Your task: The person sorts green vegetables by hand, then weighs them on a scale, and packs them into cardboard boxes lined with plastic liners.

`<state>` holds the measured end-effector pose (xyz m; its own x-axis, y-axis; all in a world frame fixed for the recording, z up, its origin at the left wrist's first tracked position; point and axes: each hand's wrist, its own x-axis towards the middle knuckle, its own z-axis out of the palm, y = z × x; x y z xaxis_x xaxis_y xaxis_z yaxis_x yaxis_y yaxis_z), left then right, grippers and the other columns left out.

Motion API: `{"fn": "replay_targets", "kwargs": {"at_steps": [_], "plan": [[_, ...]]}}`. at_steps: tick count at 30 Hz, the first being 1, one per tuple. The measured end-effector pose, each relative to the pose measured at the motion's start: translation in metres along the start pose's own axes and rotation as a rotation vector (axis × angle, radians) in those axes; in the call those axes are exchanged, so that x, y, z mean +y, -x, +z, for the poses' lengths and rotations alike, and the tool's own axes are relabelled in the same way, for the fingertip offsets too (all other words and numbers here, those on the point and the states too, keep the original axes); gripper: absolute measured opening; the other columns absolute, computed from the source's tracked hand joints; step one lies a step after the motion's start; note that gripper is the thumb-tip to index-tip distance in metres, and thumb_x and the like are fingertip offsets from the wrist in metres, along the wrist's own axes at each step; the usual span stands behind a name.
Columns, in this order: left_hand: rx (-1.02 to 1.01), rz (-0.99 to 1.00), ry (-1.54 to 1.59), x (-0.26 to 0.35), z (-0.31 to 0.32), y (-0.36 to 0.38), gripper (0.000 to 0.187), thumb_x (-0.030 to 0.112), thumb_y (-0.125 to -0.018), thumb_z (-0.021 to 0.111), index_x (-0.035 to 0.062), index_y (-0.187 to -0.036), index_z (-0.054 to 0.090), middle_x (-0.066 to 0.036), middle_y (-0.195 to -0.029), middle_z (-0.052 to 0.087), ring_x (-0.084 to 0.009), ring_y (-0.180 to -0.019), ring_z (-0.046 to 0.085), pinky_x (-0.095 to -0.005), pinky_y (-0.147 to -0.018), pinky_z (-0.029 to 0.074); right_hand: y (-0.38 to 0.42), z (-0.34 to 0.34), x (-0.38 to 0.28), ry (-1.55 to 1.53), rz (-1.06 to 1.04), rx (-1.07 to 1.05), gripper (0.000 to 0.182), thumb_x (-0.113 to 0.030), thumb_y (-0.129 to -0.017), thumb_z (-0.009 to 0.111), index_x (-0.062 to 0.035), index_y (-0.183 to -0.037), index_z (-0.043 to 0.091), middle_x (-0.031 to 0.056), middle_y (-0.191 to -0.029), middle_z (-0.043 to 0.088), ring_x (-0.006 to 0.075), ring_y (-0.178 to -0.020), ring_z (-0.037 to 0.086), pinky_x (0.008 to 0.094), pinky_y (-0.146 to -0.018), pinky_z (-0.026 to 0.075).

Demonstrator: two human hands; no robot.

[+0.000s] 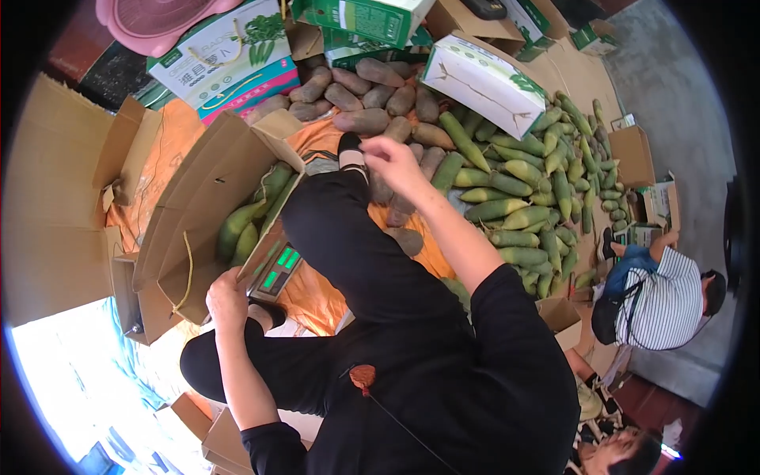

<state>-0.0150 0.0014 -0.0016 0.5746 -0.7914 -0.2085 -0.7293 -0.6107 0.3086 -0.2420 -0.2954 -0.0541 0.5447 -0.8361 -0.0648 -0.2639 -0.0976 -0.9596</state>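
My left hand grips the near edge of an open cardboard box. Inside that box lie several green radishes, and a yellow cord handle hangs on its side. Beside it, a digital scale shows lit green figures; whether the box rests on it is hard to see. Above my bent knee is my right hand, its fingers loosely bent and apart, with nothing visible in them. Just beyond it lie brownish, soil-coated radishes and a large heap of green radishes.
Printed cartons and a pink plastic basin stand at the back left. A white carton lies on the heap. A person in a striped shirt is at the right, with another person at the lower right. Orange sheeting covers the floor.
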Motion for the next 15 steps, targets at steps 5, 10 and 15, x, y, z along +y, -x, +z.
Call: {"fn": "replay_targets", "kwargs": {"at_steps": [5,10,15], "plan": [[-0.01,-0.042,-0.008,0.003,-0.002,-0.002,0.021,0.011,-0.077,0.066,0.0088,-0.097,0.069,-0.019,-0.085,0.065,-0.0363,-0.083,0.063,-0.0434,-0.072,0.049,0.068,-0.03,0.202,0.109,0.405,0.139,0.021,-0.009,-0.078,0.067,-0.0031,-0.098,0.066,0.008,-0.083,0.066,0.0156,-0.076,0.063,0.0284,-0.068,0.049],[-0.015,-0.05,0.023,0.002,0.0,-0.002,0.019,0.011,-0.079,0.064,0.0081,-0.096,0.069,-0.018,-0.085,0.065,-0.0362,-0.082,0.063,-0.0421,-0.072,0.049,0.104,-0.057,0.229,0.09,0.865,0.266,0.02,-0.008,-0.08,0.064,-0.0053,-0.1,0.063,0.0039,-0.079,0.063,0.0142,-0.065,0.059,0.0282,-0.055,0.045],[-0.021,-0.107,0.074,0.005,0.003,-0.006,0.017,0.011,-0.08,0.063,0.0082,-0.096,0.069,-0.018,-0.085,0.065,-0.0357,-0.082,0.063,-0.0409,-0.072,0.049,0.097,-0.074,0.309,-0.088,0.975,0.5,0.047,-0.019,-0.078,0.071,-0.0104,-0.12,0.051,0.0041,-0.093,0.058,0.0176,-0.076,0.055,0.0364,-0.059,0.043]]}}
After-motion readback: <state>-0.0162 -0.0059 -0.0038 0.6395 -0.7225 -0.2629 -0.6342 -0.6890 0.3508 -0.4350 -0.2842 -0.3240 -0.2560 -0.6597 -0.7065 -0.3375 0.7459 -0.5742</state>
